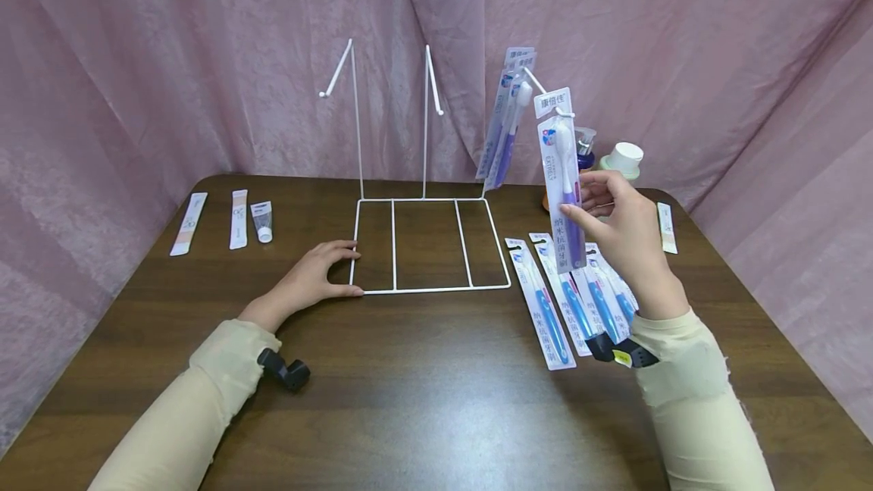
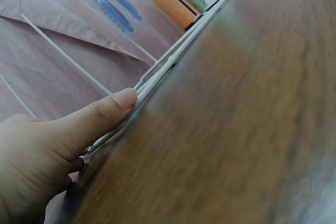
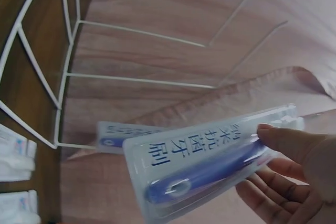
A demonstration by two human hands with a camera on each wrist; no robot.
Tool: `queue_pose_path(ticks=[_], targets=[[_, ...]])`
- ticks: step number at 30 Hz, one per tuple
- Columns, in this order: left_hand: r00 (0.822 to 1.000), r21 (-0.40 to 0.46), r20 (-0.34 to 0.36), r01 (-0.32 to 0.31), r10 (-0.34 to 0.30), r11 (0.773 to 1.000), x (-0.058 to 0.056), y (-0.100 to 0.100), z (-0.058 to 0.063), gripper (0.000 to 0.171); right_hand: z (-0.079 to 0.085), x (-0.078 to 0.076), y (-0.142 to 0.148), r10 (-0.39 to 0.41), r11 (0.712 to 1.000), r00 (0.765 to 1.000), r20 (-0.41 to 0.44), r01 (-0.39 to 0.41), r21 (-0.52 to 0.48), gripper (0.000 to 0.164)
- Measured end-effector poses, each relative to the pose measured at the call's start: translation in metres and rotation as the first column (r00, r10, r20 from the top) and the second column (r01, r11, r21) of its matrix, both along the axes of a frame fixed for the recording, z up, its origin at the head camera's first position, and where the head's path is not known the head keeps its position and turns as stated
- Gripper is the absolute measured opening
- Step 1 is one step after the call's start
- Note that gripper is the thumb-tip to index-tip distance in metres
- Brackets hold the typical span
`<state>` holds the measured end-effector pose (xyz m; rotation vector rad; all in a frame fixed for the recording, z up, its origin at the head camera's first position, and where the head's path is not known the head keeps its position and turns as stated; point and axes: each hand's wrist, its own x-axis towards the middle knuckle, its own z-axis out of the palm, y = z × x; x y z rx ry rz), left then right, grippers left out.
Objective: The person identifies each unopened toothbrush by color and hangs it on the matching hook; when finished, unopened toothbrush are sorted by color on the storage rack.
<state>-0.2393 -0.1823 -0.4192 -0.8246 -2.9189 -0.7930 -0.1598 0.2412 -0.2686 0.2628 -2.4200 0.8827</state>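
My right hand [image 1: 617,222] holds a packaged purple toothbrush [image 1: 562,176] upright, thumb and fingers pinching its lower half; its top sits at the tip of the right hook of a white wire rack [image 1: 430,245]. The same pack [image 3: 210,163] fills the right wrist view. Two more purple packs [image 1: 506,123] hang farther back on that hook. My left hand [image 1: 320,275] rests on the table, fingers curled on the left front corner of the rack's base; the thumb [image 2: 100,116] presses the wire [image 2: 173,61].
Several blue toothbrush packs [image 1: 549,309] lie flat right of the rack. Two sachets [image 1: 189,223] and a small tube [image 1: 262,221] lie at the back left. An orange pump bottle [image 2: 170,3] and a white-capped jar [image 1: 624,159] stand at the back right. Pink curtain surrounds the table [image 1: 423,392].
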Motion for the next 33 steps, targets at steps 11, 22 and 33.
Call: queue_pose_path(ticks=[11,22,33], targets=[[1.000,0.004,-0.003,0.010,-0.010,1.000,0.000,0.001,-0.003,0.073,-0.026,-0.035,-0.016,-0.021,0.992,0.999,-0.033,0.017,-0.125,0.042],[1.000,0.008,0.003,0.013,-0.013,1.000,-0.001,0.002,-0.005,0.074,-0.035,-0.065,-0.029,-0.052,0.979,0.998,-0.039,0.043,-0.201,0.041],[1.000,0.015,-0.008,0.014,-0.014,1.000,-0.002,-0.002,-0.002,0.073,-0.033,-0.091,-0.037,-0.075,0.966,0.997,-0.015,0.069,-0.248,0.042]])
